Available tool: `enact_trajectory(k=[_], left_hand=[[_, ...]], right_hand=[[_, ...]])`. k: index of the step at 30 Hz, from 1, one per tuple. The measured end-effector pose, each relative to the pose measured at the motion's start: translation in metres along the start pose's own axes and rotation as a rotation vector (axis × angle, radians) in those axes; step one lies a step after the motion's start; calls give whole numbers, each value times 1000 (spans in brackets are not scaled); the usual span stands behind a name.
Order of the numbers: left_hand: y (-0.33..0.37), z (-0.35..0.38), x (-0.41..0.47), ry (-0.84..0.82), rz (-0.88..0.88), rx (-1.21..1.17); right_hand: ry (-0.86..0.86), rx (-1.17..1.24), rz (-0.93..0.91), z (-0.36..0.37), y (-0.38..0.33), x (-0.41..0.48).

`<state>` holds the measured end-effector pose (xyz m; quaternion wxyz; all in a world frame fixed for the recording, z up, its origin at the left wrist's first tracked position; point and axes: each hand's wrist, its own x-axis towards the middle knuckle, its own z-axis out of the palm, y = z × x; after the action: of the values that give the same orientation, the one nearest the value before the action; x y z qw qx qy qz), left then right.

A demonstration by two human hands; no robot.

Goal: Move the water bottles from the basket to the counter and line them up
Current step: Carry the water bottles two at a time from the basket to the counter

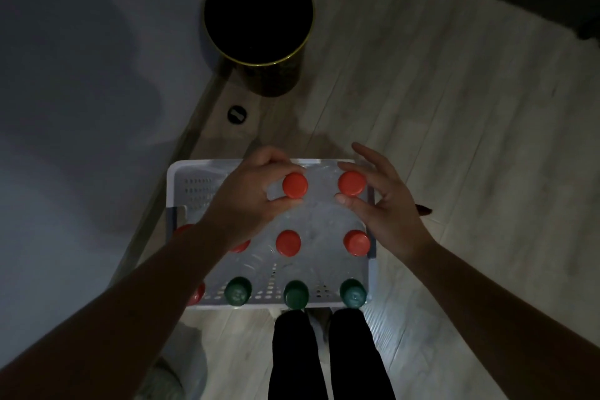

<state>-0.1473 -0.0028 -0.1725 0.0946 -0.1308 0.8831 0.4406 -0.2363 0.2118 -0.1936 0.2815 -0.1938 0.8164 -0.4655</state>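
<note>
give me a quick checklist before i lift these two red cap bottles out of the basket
1. Left hand grip on the far-row left bottle: ok, fingers curled round its neck.
2. Right hand grip on the far-row right bottle: cannot tell, thumb and a finger flank the cap, other fingers spread.
3. Space above both caps: ok, nothing over them.
4. Counter to set them on: cannot tell, not in view.
5. Basket steady: cannot tell, it sits on the floor and no hand holds it.
</note>
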Motion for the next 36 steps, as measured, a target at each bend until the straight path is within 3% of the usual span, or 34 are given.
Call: enact_trajectory(k=[7,15,21,24,29,36], left_hand=[[66,-59,-31,66,-3,-161],[216,-195,-110,-1,-21,-282],[299,-249,-190,210,-86,-605],[328,-249,-224,329,-130,-844],[351,-246,-265,362,-249,-1070],[357,-220,-294,443,-377,-1117]], right_hand=[[-31,202,-21,-30,-96,-17],[-25,377,-54,-115,-284,-73],[-103,663,42,-143,-400,-147],[-159,760,92,-139,-425,-174],[-267,897,162,-128,-438,-206],[-417,902,282,-121,-426,-216]])
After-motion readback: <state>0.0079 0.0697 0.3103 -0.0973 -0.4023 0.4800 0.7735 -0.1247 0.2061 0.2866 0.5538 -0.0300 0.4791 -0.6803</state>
